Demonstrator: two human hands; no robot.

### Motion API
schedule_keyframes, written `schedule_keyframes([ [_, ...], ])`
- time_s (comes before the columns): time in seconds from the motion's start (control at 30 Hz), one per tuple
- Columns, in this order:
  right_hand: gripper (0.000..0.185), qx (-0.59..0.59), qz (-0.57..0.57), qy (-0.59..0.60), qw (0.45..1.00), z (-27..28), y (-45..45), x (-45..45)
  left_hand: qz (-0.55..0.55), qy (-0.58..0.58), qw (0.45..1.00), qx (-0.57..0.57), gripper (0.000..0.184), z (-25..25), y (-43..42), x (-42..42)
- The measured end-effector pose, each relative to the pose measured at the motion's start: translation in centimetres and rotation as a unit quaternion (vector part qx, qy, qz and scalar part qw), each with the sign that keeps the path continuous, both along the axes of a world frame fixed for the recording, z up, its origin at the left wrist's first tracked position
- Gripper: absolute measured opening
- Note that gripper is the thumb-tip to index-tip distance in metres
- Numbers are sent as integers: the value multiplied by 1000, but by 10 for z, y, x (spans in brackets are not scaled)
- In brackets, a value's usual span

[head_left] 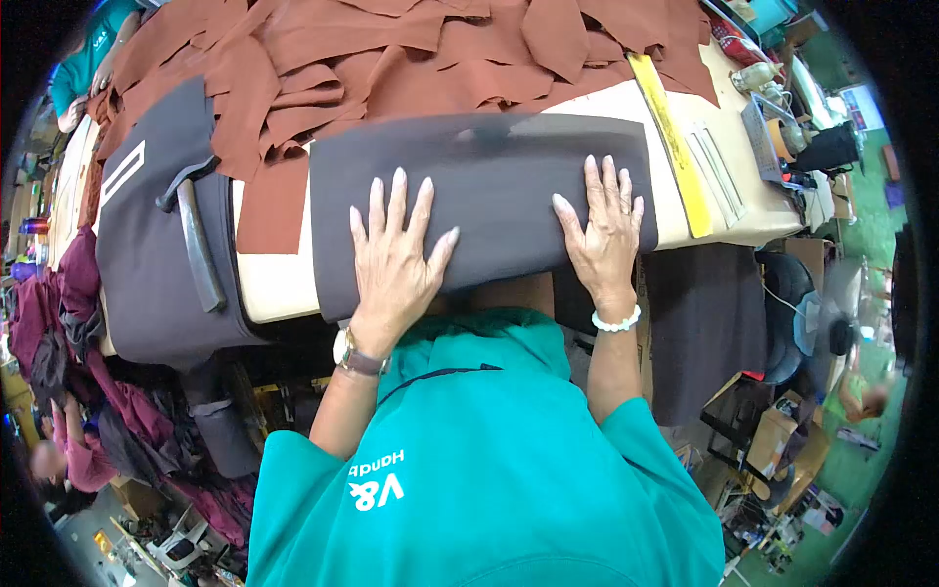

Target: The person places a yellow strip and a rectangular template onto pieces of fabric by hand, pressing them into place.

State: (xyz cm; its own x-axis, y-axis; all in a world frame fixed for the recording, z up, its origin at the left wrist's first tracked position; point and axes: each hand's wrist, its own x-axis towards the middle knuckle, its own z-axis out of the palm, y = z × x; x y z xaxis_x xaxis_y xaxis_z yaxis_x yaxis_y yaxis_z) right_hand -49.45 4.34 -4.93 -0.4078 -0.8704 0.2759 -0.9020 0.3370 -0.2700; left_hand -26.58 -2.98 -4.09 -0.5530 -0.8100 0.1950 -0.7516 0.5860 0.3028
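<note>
A dark grey sheet of material (489, 205) lies across the front of the table, its near edge by my body. My left hand (396, 259) rests flat on its left part with the fingers spread. On its right part lies my right hand (602, 230), palm down, thumb apart from the fingers. Neither hand holds anything. Brown-red cut pieces (391, 59) are heaped beyond the sheet, and one brown-red piece (272, 210) shows just left of it.
At the left, a hammer (199, 245) lies on another dark sheet (147, 235). A yellow ruler (675, 152) is on the table's right (758, 220), near a grey basket (766, 142). A co-worker's teal sleeve (88, 54) shows at upper left.
</note>
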Motion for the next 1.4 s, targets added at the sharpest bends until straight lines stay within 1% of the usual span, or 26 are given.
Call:
schedule_keyframes([
  [0.1,63,16,37,14,999,2,14,1,19,-21,1000,7,58,4,31,8],
  [0.23,63,39,51,-17,998,8,37,2,22,-30,999,34,60,8,56,16],
  [0.37,59,39,40,-16,998,10,39,4,6,-9,1000,10,58,5,37,10],
  [0.47,54,-11,13,-42,999,9,36,-9,1,-21,1000,15,59,1,24,5],
  [0.5,52,-57,-21,-11,998,9,34,-22,3,-24,1000,14,60,-1,23,5],
  [0.57,52,-70,-140,101,983,7,35,-55,3,-24,1000,8,60,-3,23,5],
  [0.63,52,-37,-264,143,953,5,41,-83,5,-27,1000,5,61,-4,23,5],
  [0.67,55,-5,-304,132,943,1,45,-97,6,-25,1000,10,60,-4,22,5],
  [0.77,59,64,-319,92,941,8,48,-106,0,-15,1000,20,60,0,18,4],
  [0.8,64,58,-312,81,945,8,49,-111,-1,-18,1000,22,60,2,16,3],
  [0.83,59,39,-310,95,945,9,49,-112,0,-18,1000,22,61,2,16,3],
  [0.9,53,-55,-254,-7,966,15,52,-122,0,-12,1000,22,61,1,16,3],
  [0.93,39,-95,-251,-47,962,18,49,-118,1,-13,1000,19,64,-1,16,4],
  [0.97,35,-181,-209,-102,956,17,48,-117,7,2,1000,23,65,-2,16,4],
  [1.0,31,-266,-166,-154,937,16,47,-119,11,18,999,27,67,-4,16,4],
  [1.03,27,-346,-120,-204,908,17,46,-119,15,36,999,31,68,-5,16,4],
  [1.07,21,-391,-133,-114,904,32,43,-114,12,50,998,24,71,-6,15,4],
  [1.1,23,-435,-110,-41,893,50,43,-108,20,39,999,26,71,-6,16,5],
  [1.13,26,-465,-95,-19,880,72,45,-100,28,28,999,29,72,-4,17,5],
  [1.17,24,-500,-94,-53,859,89,46,-91,34,16,999,31,72,-3,18,5],
  [1.23,25,-552,-36,-211,806,110,56,-84,38,6,999,33,77,-3,19,5],
  [1.27,26,-557,-21,-259,789,115,58,-80,40,3,999,35,80,-3,19,4],
  [1.33,30,-560,10,-353,749,120,55,-65,63,94,993,26,90,-5,21,2],
  [1.4,35,-533,25,-442,721,108,44,-47,83,177,981,13,101,-6,22,3],
])
